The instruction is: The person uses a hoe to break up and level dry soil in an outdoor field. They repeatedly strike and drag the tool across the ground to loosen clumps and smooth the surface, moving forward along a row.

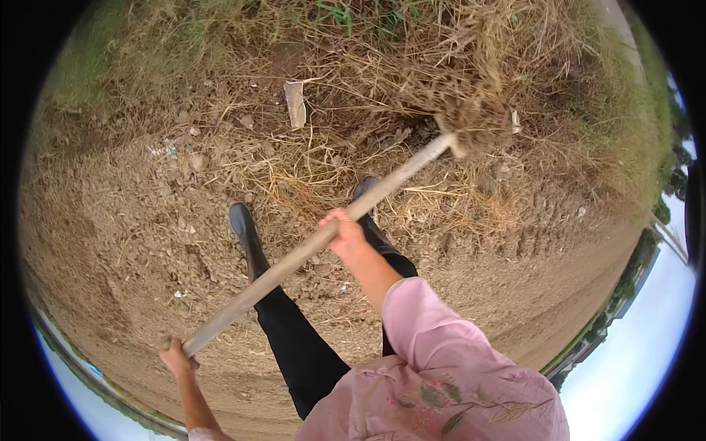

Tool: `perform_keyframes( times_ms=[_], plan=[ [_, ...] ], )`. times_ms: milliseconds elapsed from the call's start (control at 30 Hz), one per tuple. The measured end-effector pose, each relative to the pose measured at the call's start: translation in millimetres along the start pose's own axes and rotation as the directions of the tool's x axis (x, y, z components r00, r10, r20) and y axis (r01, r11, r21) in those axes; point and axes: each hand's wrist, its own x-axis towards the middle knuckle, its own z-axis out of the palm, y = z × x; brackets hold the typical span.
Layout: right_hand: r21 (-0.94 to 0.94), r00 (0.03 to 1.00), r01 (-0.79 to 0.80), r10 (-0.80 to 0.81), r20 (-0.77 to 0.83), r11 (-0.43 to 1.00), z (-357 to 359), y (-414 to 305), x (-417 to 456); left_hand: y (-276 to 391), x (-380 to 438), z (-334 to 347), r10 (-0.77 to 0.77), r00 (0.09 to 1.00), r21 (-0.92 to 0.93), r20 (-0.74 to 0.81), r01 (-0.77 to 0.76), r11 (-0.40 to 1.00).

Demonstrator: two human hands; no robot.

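Observation:
A long wooden tool handle [287, 263] runs slantwise across the view. Near its lower left end, my left hand [179, 355] is closed around it. My right hand [343, 231] grips the same handle about midway along. At the upper right, the tool's head [455, 144] is blurred and mostly hidden by a clump of soil and dry roots [479, 118], so its exact kind cannot be told. A dark hollow in the soil [419, 129] lies just left of the clump.
My dark boots [246, 231] stand apart on loose brown soil [165, 231]. Dry straw [309, 182] lies before them. A flat pale fragment [296, 105] rests farther ahead. Grass and dead stalks [386, 60] cover the far ground.

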Motion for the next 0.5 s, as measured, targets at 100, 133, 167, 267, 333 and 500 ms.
perform_keyframes(
  times_ms=[100,133,167,267,333,500],
  plan=[
    [-0.158,0.967,0.220,-0.237,-0.095,0.963,-29.9,-95.1,-22.1,2.6,-36.5,95.0,-0.217,0.973,-0.180,0.080,0.228,0.957],
    [-0.178,0.939,0.312,-0.331,-0.091,0.933,-25.7,-128.5,-33.9,-14.6,-37.9,124.0,-0.185,0.973,-0.248,0.137,0.214,0.945],
    [-0.266,0.894,0.381,-0.426,-0.140,0.886,-18.4,-166.6,-51.9,-24.7,-41.2,153.4,-0.222,0.909,-0.229,0.354,0.314,0.921],
    [-0.416,0.784,0.570,-0.621,0.015,0.709,16.6,-272.4,-118.5,18.9,-115.6,242.0,-0.194,0.882,-0.252,0.428,0.323,0.912],
    [-0.439,0.671,0.668,-0.742,0.004,0.601,68.4,-284.1,-150.6,21.3,-149.5,265.1,-0.235,0.823,-0.282,0.517,0.423,0.861],
    [-0.632,0.677,0.638,-0.711,0.188,0.440,102.7,-281.8,-138.6,-3.0,-219.5,270.3,-0.486,0.329,-0.073,0.810,0.878,0.473]
  ],
)
